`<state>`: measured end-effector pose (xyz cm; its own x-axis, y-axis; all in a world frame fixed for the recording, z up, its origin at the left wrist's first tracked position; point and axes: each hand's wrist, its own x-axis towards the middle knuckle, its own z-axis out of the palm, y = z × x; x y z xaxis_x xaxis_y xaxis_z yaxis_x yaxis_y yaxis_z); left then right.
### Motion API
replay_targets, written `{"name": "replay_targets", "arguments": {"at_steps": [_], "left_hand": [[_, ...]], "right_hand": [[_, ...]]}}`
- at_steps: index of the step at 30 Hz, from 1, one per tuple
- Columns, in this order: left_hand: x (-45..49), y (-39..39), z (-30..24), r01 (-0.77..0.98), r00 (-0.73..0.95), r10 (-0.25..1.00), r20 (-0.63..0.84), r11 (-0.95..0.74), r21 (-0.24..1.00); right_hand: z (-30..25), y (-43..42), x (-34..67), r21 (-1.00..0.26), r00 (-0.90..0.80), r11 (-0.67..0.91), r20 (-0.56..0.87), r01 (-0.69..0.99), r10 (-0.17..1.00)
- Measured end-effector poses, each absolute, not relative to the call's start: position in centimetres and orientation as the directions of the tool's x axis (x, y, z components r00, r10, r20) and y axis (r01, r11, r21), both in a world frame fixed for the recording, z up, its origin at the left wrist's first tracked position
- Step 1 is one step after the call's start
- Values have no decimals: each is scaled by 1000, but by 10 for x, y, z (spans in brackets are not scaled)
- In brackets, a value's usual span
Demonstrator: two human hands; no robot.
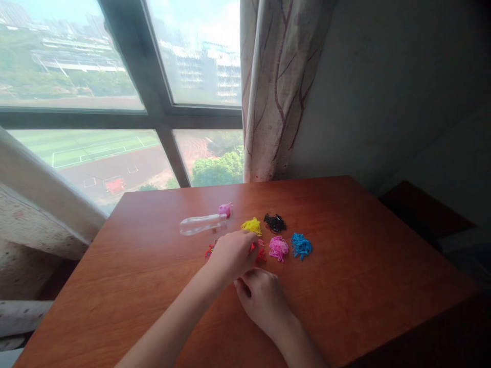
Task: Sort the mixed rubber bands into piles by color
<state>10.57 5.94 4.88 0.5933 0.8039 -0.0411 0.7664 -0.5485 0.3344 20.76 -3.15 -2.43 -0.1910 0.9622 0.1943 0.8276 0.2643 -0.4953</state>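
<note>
My left hand (237,252) reaches over the pile of small red rubber bands (261,255), its fingers curled down and closed. Some red shows by its fingertips, but I cannot tell whether it is gripped. Just below and to the right, my right hand (264,296) rests low over the table with bent, closed fingers; what they hold, if anything, is hidden. Partly behind my left wrist lies a mixed-colour pile of bands (209,250). Around the red pile are yellow bands (252,226), black bands (275,223), pink bands (279,248) and blue bands (301,246).
A clear plastic bottle (201,225) lies on its side behind my left hand, with a pink cap-like piece (225,209) near its end. The brown wooden table (364,266) meets a window (207,148) and a patterned curtain (272,92) at its far edge.
</note>
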Motion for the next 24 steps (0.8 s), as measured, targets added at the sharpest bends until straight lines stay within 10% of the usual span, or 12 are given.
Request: {"name": "replay_targets", "arguments": {"at_steps": [24], "left_hand": [[-8, 25, 31, 806, 425, 902, -73, -341, 484]], "right_hand": [[-19, -33, 204, -574, -151, 243, 205, 782, 967]]}}
